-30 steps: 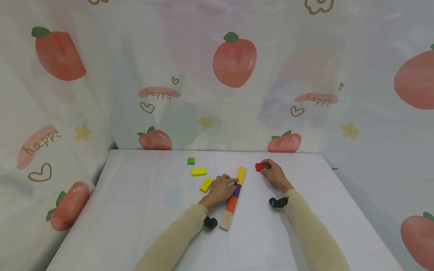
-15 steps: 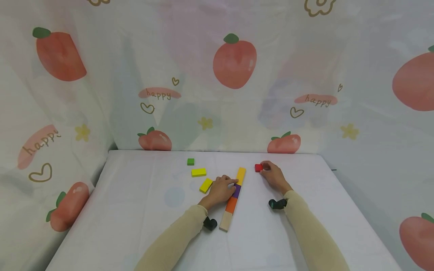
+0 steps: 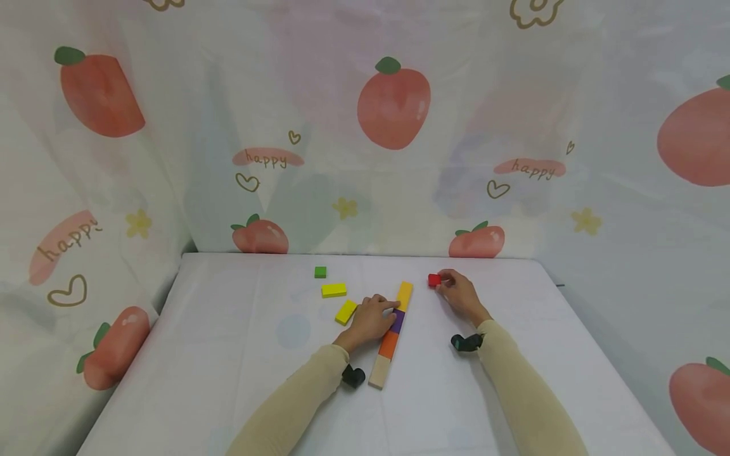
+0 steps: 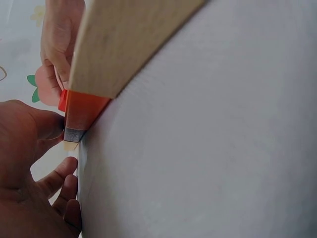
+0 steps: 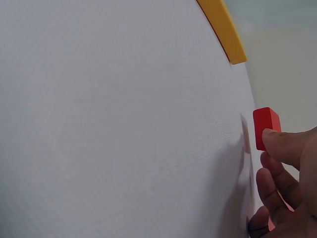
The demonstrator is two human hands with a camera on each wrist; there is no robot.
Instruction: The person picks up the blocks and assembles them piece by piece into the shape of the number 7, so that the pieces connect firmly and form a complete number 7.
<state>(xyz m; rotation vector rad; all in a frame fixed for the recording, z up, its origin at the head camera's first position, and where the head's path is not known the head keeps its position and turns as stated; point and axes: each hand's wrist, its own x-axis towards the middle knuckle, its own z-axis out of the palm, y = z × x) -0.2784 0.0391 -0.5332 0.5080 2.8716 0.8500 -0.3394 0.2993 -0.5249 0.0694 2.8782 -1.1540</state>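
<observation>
A person's right hand [image 3: 461, 296] pinches a red block [image 3: 434, 280] between thumb and fingers, to the right of the far end of a row of blocks and a little apart from it. The red block seems to be just clear of the white table [image 3: 228, 354], though the right wrist view's slanting angle makes that hard to confirm. The left hand [image 3: 372, 318], its fingers loosely extended, rests against the row's left side, thumb at the purple block [image 3: 398, 322] and index finger at the amber block [image 3: 405, 295] beyond it. An orange block [image 3: 389, 345] and a wooden block [image 3: 379, 372] complete the row at the near end, all four set end to end. Left of the row, a yellow block [image 3: 345, 313] lies just beside the left hand, with a second yellow block [image 3: 333, 290] and a green block [image 3: 320, 272] farther back, before a peach-print backdrop [image 3: 319, 63].
</observation>
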